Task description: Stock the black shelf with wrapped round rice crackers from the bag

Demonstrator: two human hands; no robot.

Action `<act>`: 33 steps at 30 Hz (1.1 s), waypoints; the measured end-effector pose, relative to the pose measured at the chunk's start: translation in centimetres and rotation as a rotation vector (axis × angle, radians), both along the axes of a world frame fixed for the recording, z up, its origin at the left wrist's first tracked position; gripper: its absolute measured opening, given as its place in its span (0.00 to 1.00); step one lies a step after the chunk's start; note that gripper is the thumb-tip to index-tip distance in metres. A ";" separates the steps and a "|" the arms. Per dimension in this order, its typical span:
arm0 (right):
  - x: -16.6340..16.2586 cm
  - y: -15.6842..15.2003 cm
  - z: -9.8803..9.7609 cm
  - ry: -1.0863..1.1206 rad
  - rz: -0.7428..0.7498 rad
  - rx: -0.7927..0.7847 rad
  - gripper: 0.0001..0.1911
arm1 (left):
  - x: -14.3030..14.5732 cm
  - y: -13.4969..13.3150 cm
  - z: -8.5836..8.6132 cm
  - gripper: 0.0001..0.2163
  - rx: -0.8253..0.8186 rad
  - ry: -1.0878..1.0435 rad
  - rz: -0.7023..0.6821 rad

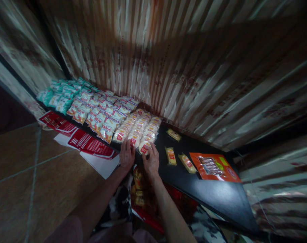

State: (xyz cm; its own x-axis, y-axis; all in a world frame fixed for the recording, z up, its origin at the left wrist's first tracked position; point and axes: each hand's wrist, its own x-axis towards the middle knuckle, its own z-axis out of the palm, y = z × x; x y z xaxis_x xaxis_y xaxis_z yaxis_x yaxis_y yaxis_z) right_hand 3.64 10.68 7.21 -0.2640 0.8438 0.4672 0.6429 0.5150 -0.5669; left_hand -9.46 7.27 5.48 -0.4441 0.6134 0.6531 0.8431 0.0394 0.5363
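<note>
Three rows of clear-wrapped white crackers (139, 127) on black counter (206, 192), between striped snack bags (103, 113) and three loose yellowish snack packets (171, 156). Right hand (150, 160) at front of right row, thumb and fingers bent about nearest cracker; left hand (127, 155) at front of middle row, fingers curled. Whether either grips, cannot tell.

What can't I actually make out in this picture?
All in the head view:
Fine print on the orange packet: too small and blurred.
Number of teal packets: front ones cover those behind.
Palms of the left hand and right hand: hidden by the hands' own backs.
Top of the curtain: cut off by the upper edge.
</note>
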 end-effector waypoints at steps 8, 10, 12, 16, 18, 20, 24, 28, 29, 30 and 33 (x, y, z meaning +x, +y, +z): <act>0.1 0.1 -0.3 -0.012 0.028 0.073 0.17 | 0.2 0.2 0.2 0.20 -0.013 0.008 0.016; 0.1 0.2 -0.4 -0.026 0.028 0.084 0.18 | 0.2 0.2 0.2 0.20 -0.031 0.003 0.019; 0.2 0.2 -0.5 -0.033 0.034 0.109 0.18 | 0.1 0.2 0.0 0.21 -0.051 -0.003 0.014; 0.2 0.1 -0.6 -0.051 0.032 0.146 0.17 | 0.0 0.0 -0.3 0.22 -0.036 -0.016 0.002; 0.2 0.0 -0.5 -0.069 0.012 0.159 0.17 | 0.0 -0.2 -0.4 0.23 -0.018 -0.033 -0.004; 0.2 -0.2 -0.4 -0.075 -0.008 0.161 0.17 | -0.1 -0.4 -0.5 0.23 -0.009 -0.053 -0.018; 0.1 -0.4 -0.2 -0.067 -0.026 0.113 0.18 | -0.4 -0.6 -0.8 0.23 -0.003 -0.061 -0.044; 0.0 -0.2 -0.3 -0.072 0.001 0.095 0.18 | -0.5 -0.5 -1.2 0.21 -0.015 -0.012 -0.046; 0.0 -0.2 -0.3 -0.074 0.009 0.091 0.18 | -0.4 -0.4 -1.2 0.20 -0.018 -0.005 -0.039; 0.0 -0.2 -0.3 -0.074 0.014 0.086 0.18 | -0.4 -0.3 -1.1 0.19 -0.019 -0.003 -0.032; 0.0 -0.2 -0.2 -0.075 0.024 0.080 0.20 | -0.4 -0.3 -0.9 0.18 -0.022 -0.013 -0.024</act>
State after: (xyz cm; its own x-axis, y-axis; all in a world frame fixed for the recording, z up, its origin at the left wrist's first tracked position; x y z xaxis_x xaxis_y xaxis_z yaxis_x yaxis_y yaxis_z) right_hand 3.62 10.46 6.98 -0.3206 0.7974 0.5112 0.6685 0.5728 -0.4744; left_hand -9.82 6.93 4.55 -0.4372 0.6383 0.6336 0.8371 0.0314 0.5461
